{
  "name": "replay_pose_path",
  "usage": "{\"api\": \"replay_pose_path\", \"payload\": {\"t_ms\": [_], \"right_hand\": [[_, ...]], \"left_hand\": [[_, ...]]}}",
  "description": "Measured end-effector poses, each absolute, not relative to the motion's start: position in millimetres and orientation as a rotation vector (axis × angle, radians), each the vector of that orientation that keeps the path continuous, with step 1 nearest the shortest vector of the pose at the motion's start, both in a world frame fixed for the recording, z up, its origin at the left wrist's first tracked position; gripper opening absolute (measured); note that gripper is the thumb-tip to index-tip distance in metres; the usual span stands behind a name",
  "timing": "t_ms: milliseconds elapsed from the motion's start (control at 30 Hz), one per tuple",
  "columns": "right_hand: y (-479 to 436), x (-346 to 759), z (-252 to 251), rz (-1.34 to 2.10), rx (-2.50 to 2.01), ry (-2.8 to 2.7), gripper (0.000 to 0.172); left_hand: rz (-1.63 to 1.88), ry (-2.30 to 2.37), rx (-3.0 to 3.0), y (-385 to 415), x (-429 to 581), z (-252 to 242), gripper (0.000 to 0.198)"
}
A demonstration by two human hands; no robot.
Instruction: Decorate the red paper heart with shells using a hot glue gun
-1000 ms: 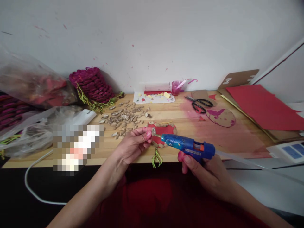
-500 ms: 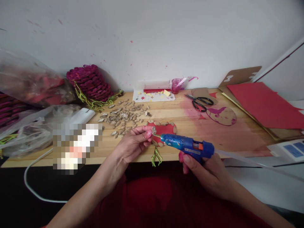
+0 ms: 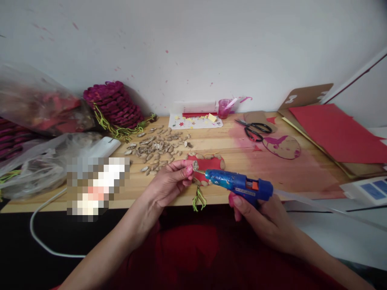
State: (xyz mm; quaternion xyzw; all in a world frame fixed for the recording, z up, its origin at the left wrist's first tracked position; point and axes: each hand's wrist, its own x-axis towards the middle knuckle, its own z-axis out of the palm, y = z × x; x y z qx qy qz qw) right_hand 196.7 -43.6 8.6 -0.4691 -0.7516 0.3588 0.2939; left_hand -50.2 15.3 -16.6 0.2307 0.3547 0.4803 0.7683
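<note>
Between the thumb and fingers of my left hand [image 3: 172,181] is a peanut shell [image 3: 195,165], its hollow side showing. My right hand [image 3: 260,219] is wrapped round the handle of a blue glue gun [image 3: 238,184], with a clear glue stick [image 3: 302,199] trailing from its back. The gun's nozzle tip is at the shell's lower edge; whether they touch I cannot tell. Behind the nozzle lies a red piece [image 3: 208,163] edged with peanut shells, partly covered by my hand and the gun. Green strings [image 3: 199,199] hang from its front, over the table edge.
Loose peanut shells [image 3: 157,149] are spread at centre left. Scissors [image 3: 255,129] and a cardboard oval [image 3: 284,147] lie right of centre. Red sheets [image 3: 335,133] are at far right. Plastic bags [image 3: 51,161] and a purple woven basket [image 3: 113,104] stand at left, a pink cup [image 3: 224,108] at the back.
The shell in my left hand has turned very slightly against the nozzle tip. Both hands otherwise keep almost the same place.
</note>
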Motion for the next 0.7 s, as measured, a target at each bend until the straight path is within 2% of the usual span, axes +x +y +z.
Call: {"api": "replay_pose_path", "payload": {"t_ms": [700], "right_hand": [[-43.8, 197.7, 7.6, 0.935, -1.284, -1.989, 0.039]], "left_hand": [[1.044, 0.775, 0.478, 14.7, -50.1, -13.3, 0.031]]}}
